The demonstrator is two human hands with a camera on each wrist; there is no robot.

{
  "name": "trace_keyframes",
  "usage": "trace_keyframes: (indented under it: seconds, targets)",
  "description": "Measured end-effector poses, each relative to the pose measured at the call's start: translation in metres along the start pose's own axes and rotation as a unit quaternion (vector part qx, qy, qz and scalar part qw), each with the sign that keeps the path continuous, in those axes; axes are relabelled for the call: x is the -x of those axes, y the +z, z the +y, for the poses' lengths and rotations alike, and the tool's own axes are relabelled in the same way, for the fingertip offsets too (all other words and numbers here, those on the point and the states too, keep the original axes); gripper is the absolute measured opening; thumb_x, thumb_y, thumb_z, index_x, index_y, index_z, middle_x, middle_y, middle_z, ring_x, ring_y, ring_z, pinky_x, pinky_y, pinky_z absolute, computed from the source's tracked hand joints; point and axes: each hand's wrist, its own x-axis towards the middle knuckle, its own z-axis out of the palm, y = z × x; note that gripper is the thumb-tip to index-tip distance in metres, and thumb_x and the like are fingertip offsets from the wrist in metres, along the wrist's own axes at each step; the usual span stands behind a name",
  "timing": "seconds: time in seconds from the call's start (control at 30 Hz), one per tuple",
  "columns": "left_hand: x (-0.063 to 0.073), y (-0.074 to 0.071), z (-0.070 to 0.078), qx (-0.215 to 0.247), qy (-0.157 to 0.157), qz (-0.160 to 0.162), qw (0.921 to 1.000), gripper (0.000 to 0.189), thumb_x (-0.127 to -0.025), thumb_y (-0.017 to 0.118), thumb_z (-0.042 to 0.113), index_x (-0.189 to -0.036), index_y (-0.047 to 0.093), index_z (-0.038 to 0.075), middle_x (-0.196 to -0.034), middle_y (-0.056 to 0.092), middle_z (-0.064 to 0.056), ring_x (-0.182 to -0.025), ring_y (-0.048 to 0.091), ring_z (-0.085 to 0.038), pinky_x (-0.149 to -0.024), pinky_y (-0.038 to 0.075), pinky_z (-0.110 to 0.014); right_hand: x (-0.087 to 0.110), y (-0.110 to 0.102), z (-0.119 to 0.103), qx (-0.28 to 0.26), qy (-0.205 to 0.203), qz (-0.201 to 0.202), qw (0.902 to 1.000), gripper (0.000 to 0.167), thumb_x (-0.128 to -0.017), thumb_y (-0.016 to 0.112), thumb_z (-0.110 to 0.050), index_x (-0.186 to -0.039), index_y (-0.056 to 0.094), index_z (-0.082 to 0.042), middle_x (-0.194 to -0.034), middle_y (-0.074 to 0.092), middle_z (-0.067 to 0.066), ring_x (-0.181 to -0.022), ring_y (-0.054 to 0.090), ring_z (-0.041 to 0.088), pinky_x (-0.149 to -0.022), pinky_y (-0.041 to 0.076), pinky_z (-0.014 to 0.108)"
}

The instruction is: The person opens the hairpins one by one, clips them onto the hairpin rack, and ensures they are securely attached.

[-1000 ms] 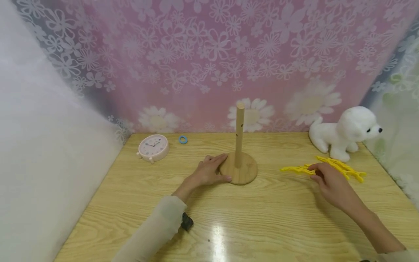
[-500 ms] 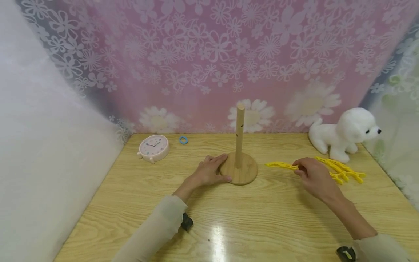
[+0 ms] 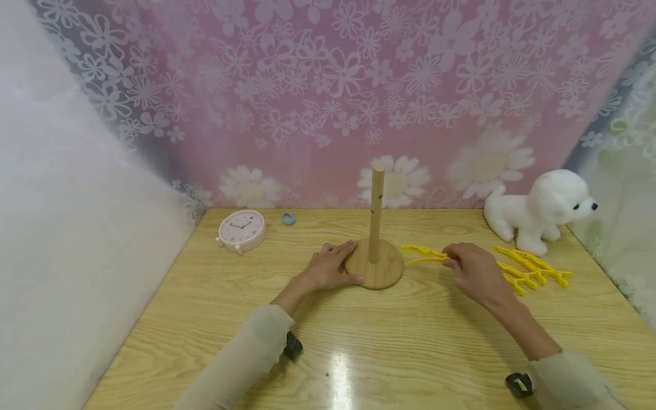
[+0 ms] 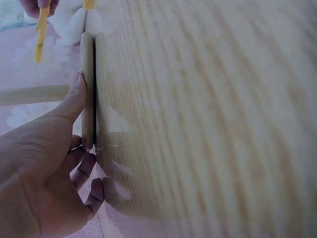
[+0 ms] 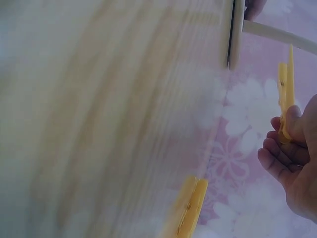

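A wooden stand has a round base (image 3: 384, 277) flat on the table and an upright post (image 3: 376, 213) with small dark holes. My left hand (image 3: 327, 270) grips the base's left edge. In the left wrist view its thumb (image 4: 74, 94) lies on the base's top face and its fingers curl at the rim. My right hand (image 3: 475, 275) pinches a yellow plastic branch-shaped piece (image 3: 424, 249) by one end. Its forked end points left, close to the base's right side. In the right wrist view this piece (image 5: 283, 94) stands up from thumb and fingers.
Several more yellow branch pieces (image 3: 538, 265) lie on the table to the right, before a white plush dog (image 3: 558, 199). A pink alarm clock (image 3: 242, 230) and a blue ring (image 3: 288, 218) lie at the back left. A flowered pink cloth (image 3: 307, 114) backs the table.
My right hand has moved left from the yellow pile, carrying one branch piece up close to the stand's base. The left hand stays on the base.
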Motion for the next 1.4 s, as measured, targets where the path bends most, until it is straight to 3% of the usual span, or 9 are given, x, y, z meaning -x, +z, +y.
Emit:
trace_keyframes:
  seconds: [0.23, 0.57, 0.97, 1.2, 1.4]
  targets:
    - [-0.001, 0.001, -0.001, -0.003, 0.000, 0.001, 1.0000, 0.096, -0.092, 0.069, 0.065, -0.168, 0.025, 0.026, -0.172, 0.025, 0.008, -0.140, 0.037, -0.024, -0.114, 0.030, -0.057, -0.019, 0.019, -0.003, -0.004, 0.001, -0.032, 0.9995, 0.011, -0.093, 0.072, 0.005, -0.103, 0.075, 0.008, -0.093, 0.075, 0.019, -0.081, 0.071, 0.034, -0.071, 0.058, 0.050]
    - [0.000, 0.003, 0.002, 0.000, 0.005, -0.004, 1.0000, 0.097, -0.092, 0.069, 0.065, -0.168, 0.024, 0.026, -0.172, 0.025, 0.009, -0.141, 0.037, -0.025, -0.113, 0.030, -0.055, -0.041, 0.044, -0.007, -0.022, -0.004, -0.047, 0.9986, 0.011, -0.091, 0.075, 0.003, -0.101, 0.077, 0.008, -0.094, 0.077, 0.021, -0.081, 0.073, 0.035, -0.074, 0.059, 0.050]
    - [-0.001, -0.001, 0.002, -0.016, 0.005, 0.000, 0.9999, 0.097, -0.092, 0.067, 0.067, -0.168, 0.023, 0.027, -0.171, 0.025, 0.010, -0.141, 0.038, -0.024, -0.111, 0.032, -0.053, -0.049, 0.054, -0.011, -0.079, 0.037, -0.046, 0.9952, 0.015, -0.093, 0.074, 0.001, -0.105, 0.079, 0.008, -0.093, 0.078, 0.020, -0.064, 0.068, 0.018, -0.061, 0.055, 0.037]
    - [0.001, -0.001, 0.001, -0.006, 0.011, 0.000, 0.9999, 0.097, -0.092, 0.068, 0.066, -0.168, 0.023, 0.026, -0.172, 0.025, 0.008, -0.141, 0.038, -0.025, -0.110, 0.033, -0.056, -0.050, 0.059, -0.017, -0.099, 0.061, -0.065, 0.9911, 0.016, -0.094, 0.073, 0.000, -0.106, 0.079, 0.008, -0.095, 0.078, 0.020, -0.072, 0.072, 0.023, -0.063, 0.058, 0.038]
    - [0.002, -0.001, 0.001, 0.001, 0.007, 0.001, 1.0000, 0.096, -0.092, 0.069, 0.065, -0.168, 0.024, 0.026, -0.171, 0.025, 0.009, -0.139, 0.039, -0.024, -0.110, 0.033, -0.056, -0.052, 0.064, -0.024, -0.108, 0.065, -0.074, 0.9893, 0.017, -0.094, 0.073, 0.000, -0.107, 0.078, 0.008, -0.091, 0.078, 0.019, -0.063, 0.062, 0.014, -0.057, 0.052, 0.031]
